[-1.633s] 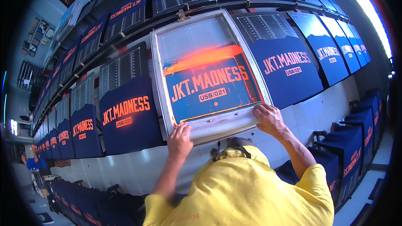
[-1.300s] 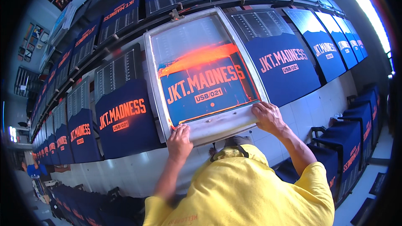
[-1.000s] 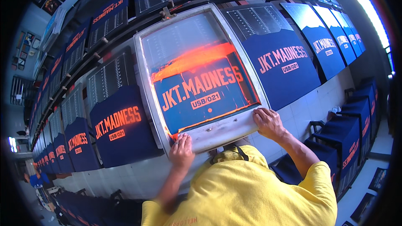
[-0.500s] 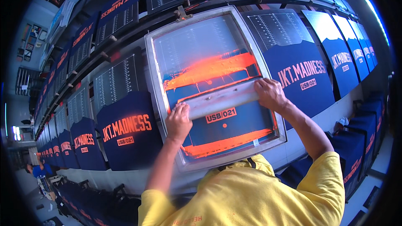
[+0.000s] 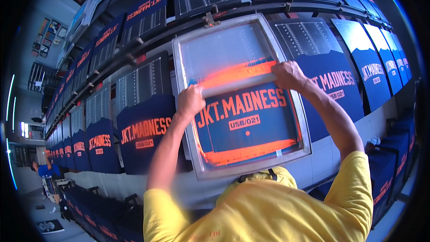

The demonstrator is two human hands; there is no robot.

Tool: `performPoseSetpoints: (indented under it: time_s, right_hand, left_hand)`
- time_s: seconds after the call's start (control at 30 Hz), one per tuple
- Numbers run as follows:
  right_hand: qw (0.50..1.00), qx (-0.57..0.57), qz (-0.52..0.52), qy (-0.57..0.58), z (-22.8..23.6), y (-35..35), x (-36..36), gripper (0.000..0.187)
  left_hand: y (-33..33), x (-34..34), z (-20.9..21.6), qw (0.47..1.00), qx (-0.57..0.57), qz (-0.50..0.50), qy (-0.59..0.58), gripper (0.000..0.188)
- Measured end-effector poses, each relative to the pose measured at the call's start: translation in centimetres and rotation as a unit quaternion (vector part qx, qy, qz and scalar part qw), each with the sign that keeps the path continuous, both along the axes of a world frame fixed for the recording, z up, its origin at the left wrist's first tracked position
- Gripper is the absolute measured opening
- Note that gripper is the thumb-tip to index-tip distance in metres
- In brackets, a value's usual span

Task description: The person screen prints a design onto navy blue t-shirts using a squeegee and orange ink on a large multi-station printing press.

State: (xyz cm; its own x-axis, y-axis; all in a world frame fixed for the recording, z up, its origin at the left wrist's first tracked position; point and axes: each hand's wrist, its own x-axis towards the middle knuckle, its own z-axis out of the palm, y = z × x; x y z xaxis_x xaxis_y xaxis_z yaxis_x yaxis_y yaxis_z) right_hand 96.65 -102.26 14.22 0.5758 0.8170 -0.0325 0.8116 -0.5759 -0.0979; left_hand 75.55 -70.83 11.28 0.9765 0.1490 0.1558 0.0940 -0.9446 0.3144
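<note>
The left hand (image 5: 190, 101) closes around the left end of a pale squeegee (image 5: 242, 83), and the right hand (image 5: 290, 74) grips its right end; holding it at the ends probably keeps the blade level and the pressure even. The squeegee lies crosswise inside a silk-screen frame (image 5: 180, 62), just below the upper orange ink band (image 5: 233, 72), with the lettered stencil nearer the person. The frame lies over a dark board whose guide lines show through the mesh; its top edge sits against a small stop block (image 5: 209, 20), seemingly for alignment. Nearby navy shirts (image 5: 148, 112) are spread flat on boards, likely to keep the cloth smooth.

Counted: 2 hands, 1 squeegee, 1 frame, 2 ink bands (the lower (image 5: 251, 151) near the frame's bottom rail), and at least 4 shirts to the right; those farther left are too small to count surely. 1 co-worker in blue (image 5: 47, 169) is at far left.
</note>
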Motion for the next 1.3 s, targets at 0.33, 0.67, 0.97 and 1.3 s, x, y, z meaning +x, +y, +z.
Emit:
performPoseSetpoints:
  time_s: [0.33, 0.67, 0.97, 1.3]
  right_hand:
    - [0.998, 0.046, -0.025, -0.028, 4.1, -0.6, -2.1, 0.020]
    - [0.993, 0.117, 0.020, -0.024, 3.0, -7.6, -12.6, 0.021]
    - [0.994, 0.103, 0.012, -0.024, -0.9, -13.6, -23.9, 0.037]
    - [0.997, 0.075, 0.004, -0.020, -3.7, -15.3, -27.8, 0.073]
  left_hand:
    - [-0.8, -0.6, 5.8, 1.000, 0.008, -0.014, -0.022, 0.031]
    - [-6.8, -11.0, 4.3, 0.999, 0.021, -0.019, -0.047, 0.029]
    - [-13.4, -22.0, -0.5, 0.998, 0.015, -0.012, -0.052, 0.029]
    - [-16.7, -25.5, -3.7, 0.999, 0.025, 0.009, -0.019, 0.052]
